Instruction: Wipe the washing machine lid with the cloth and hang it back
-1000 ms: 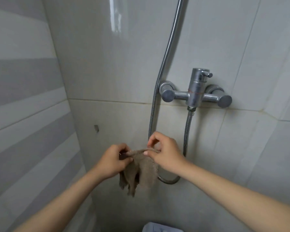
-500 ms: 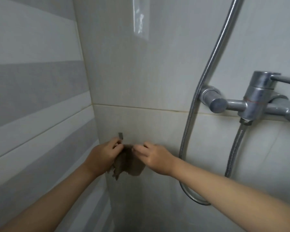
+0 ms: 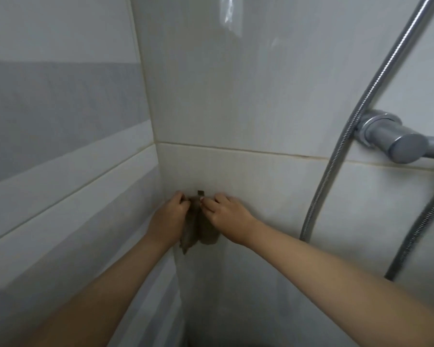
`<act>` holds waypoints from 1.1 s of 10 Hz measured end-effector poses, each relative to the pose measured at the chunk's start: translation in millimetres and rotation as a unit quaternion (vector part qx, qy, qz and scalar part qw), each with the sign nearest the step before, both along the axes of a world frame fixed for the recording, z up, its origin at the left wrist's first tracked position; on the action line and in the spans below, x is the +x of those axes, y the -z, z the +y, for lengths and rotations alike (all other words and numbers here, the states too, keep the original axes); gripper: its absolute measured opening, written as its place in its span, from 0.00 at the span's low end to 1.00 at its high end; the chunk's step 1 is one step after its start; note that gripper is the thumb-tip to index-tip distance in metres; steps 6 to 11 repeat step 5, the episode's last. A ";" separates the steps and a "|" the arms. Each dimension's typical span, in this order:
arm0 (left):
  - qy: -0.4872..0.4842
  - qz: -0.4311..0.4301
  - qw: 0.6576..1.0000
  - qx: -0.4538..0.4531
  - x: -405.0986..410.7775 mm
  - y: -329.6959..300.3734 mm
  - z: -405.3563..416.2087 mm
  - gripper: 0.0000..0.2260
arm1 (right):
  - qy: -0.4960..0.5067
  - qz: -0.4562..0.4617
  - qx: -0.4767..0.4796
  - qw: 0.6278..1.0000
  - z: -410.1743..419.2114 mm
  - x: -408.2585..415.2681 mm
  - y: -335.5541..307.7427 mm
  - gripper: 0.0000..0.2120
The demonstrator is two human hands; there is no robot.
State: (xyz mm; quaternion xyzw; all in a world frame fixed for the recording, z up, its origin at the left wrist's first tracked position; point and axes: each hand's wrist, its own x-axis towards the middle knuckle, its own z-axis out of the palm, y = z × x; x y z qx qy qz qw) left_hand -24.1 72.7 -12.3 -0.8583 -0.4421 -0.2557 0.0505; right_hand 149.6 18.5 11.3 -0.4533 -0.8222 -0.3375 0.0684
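A small brown cloth (image 3: 198,229) hangs bunched between my two hands against the tiled wall near the corner. My left hand (image 3: 169,217) grips its upper left edge. My right hand (image 3: 227,212) pinches its upper right edge with the fingertips. The cloth's top edge sits right at a small dark wall hook (image 3: 200,193) just above my fingers; whether it is caught on the hook I cannot tell. The washing machine is out of view.
A chrome shower mixer tap (image 3: 391,139) sticks out from the wall at right. Its metal hose (image 3: 336,156) runs down in a loop beside my right forearm. Grey-and-white striped tiles (image 3: 60,151) cover the left wall, which meets the back wall just left of the cloth.
Both hands carried the cloth left and up from in front of the hose to the wall hook near the corner. The view swung left, pushing the tap to the right edge.
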 end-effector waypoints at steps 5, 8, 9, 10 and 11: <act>-0.085 -0.061 0.992 -0.075 18.7 12.4 -34.3 0.13 | 0.126 0.024 -0.193 0.973 -46.4 7.2 6.6 0.35; -0.085 -0.061 0.992 -0.075 18.7 12.4 -34.3 0.13 | 0.126 0.024 -0.193 0.973 -46.4 7.2 6.6 0.35; -0.085 -0.061 0.992 -0.075 18.7 12.4 -34.3 0.13 | 0.126 0.024 -0.193 0.973 -46.4 7.2 6.6 0.35; -0.085 -0.061 0.992 -0.075 18.7 12.4 -34.3 0.13 | 0.126 0.024 -0.193 0.973 -46.4 7.2 6.6 0.35; -0.085 -0.061 0.992 -0.075 18.7 12.4 -34.3 0.13 | 0.126 0.024 -0.193 0.973 -46.4 7.2 6.6 0.35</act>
